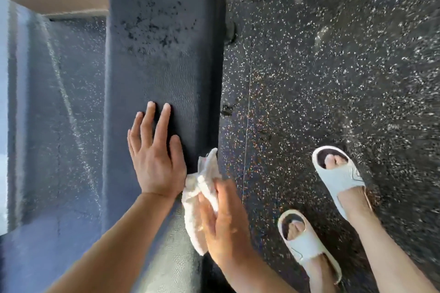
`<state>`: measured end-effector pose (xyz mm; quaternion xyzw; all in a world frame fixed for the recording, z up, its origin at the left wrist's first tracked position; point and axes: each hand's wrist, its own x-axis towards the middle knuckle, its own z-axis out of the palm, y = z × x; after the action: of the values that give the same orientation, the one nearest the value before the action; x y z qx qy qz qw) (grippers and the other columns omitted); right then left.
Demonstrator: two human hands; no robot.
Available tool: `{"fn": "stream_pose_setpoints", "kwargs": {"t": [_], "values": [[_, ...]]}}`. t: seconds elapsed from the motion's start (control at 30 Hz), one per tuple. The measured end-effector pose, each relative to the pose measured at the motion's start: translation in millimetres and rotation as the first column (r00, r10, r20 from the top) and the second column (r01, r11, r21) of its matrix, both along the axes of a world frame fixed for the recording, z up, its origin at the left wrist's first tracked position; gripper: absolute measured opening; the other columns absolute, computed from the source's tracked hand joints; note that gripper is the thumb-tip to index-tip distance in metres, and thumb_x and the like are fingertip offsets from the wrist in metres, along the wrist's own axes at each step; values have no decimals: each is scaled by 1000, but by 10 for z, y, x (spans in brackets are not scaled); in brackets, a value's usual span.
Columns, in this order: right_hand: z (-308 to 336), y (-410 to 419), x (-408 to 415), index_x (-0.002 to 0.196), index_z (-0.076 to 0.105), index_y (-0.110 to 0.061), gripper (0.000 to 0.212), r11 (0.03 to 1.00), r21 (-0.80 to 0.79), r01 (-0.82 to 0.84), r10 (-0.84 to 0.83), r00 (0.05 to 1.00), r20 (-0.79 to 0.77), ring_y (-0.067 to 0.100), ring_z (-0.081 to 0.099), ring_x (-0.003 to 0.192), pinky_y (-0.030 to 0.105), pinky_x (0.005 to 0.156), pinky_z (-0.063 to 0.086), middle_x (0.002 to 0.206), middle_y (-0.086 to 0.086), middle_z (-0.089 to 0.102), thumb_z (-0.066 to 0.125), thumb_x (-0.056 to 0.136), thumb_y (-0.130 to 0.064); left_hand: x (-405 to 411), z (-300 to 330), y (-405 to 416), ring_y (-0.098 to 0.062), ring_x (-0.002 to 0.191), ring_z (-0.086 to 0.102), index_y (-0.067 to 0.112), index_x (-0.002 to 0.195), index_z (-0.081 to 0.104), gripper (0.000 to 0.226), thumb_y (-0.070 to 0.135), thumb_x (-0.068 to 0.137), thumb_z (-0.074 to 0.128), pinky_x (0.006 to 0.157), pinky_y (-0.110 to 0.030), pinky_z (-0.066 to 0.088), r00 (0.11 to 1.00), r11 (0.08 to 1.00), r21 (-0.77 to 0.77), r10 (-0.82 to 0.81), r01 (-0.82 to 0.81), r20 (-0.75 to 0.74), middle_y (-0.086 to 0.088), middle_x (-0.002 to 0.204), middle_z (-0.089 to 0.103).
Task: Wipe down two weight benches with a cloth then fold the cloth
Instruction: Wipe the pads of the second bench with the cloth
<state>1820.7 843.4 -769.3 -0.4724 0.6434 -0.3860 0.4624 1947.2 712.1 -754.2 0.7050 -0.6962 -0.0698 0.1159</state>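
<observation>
The white cloth [201, 200] sits bunched against the right edge of the dark padded counter [164, 54], at its near end. Your right hand [222, 219] presses it to the counter's side, fingers laid over the fabric and gripping it. Just left of the cloth, your left hand [156, 150] rests flat on the counter top, fingers straight and spread, grasping nothing. Farther up the pad there is a patch of dark speckles [157, 24]. To the right, your feet in pale slides [338, 173] stand on the speckled black floor [333, 66].
</observation>
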Motion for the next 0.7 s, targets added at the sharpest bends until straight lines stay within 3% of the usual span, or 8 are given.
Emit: {"fn": "stream_pose_setpoints", "kwargs": {"t": [0.13, 0.23, 0.37, 0.47, 0.57, 0.7], "values": [[-59, -59, 66, 120, 52, -23, 24, 997, 59, 40, -41, 999, 7, 18, 60, 85, 35, 71, 50, 102, -7, 56, 54, 100, -34, -17, -22, -28, -38, 153, 31, 20, 159, 46, 56, 24, 103, 45, 125, -58, 26, 1000, 1000, -17, 5, -5, 14, -8, 168, 36], [-92, -461, 53, 117, 50, -20, 17, 994, -18, 108, -107, 993, 43, 16, 57, 78, 37, 67, 51, 97, -2, 56, 48, 102, -30, -7, -36, -12, -37, 154, 29, 20, 159, 45, 57, 24, 103, 44, 125, -58, 25, 1000, 1000, -16, 15, -15, 20, -8, 169, 36], [-111, -1349, -83, 118, 53, -10, 34, 959, -128, 254, -249, 967, 54, 23, 60, 80, 40, 66, 50, 99, 6, 60, 38, 108, -40, -14, -38, -6, -35, 156, 27, 22, 160, 44, 58, 26, 102, 43, 128, -54, 22, 999, 1000, 8, 27, -27, 21, -7, 170, 33], [-112, -1938, -140, 111, 53, -17, 18, 940, -90, 330, -329, 944, 25, 11, 58, 84, 32, 70, 48, 101, -2, 60, 44, 105, -32, -23, -26, 0, -36, 156, 26, 21, 161, 43, 59, 26, 102, 40, 128, -53, 21, 999, 999, 26, 29, -30, 40, -7, 171, 32], [-147, -1941, -174, 115, 55, -15, 16, 946, -114, 305, -302, 952, 42, 12, 57, 90, 31, 74, 47, 106, -1, 59, 48, 105, -25, -12, -35, 2, -35, 156, 26, 21, 161, 43, 59, 25, 103, 40, 127, -54, 22, 999, 999, 24, 22, -23, 38, -7, 171, 32], [-175, -1131, -135, 124, 53, -10, 25, 980, -166, 107, -107, 994, 8, 23, 58, 86, 45, 69, 51, 106, 3, 53, 46, 100, -12, 7, -57, -5, -36, 155, 29, 21, 160, 44, 57, 29, 104, 40, 126, -56, 24, 999, 1000, 7, 15, -15, 30, -7, 170, 33]]}}
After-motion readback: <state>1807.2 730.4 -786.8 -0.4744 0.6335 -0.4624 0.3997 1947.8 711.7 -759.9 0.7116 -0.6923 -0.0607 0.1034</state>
